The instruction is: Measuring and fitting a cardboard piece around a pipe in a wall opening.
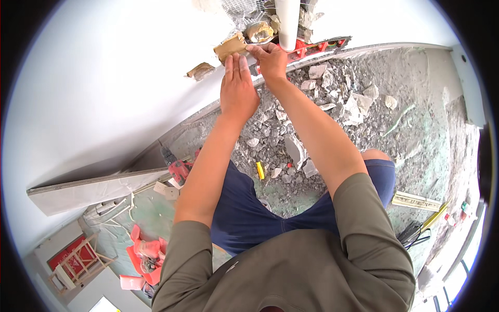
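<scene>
My left hand [239, 88] lies with its fingers stretched out flat, the tips against the lower edge of a folded brown piece that looks like cardboard [230, 48] on the white wall. Beside it, my right hand [272, 62] is closed in a pinch at the right end of that brown piece. Its fingertips partly hide the contact. A crumpled brown wad [260, 32] sits in the broken wall just above. Another torn brown piece [200, 71] is at the wall to the left. Close to my right hand, a white pipe [287, 23] stands in front of a red bar with cutouts [312, 49].
Broken rubble [358, 106] covers the floor before me, with a small yellow object [260, 170] on it. A red power drill [179, 170] lies left of my left arm, near a leaning grey board [99, 190]. Red bags [148, 255] and a wooden frame [78, 262] are further back left.
</scene>
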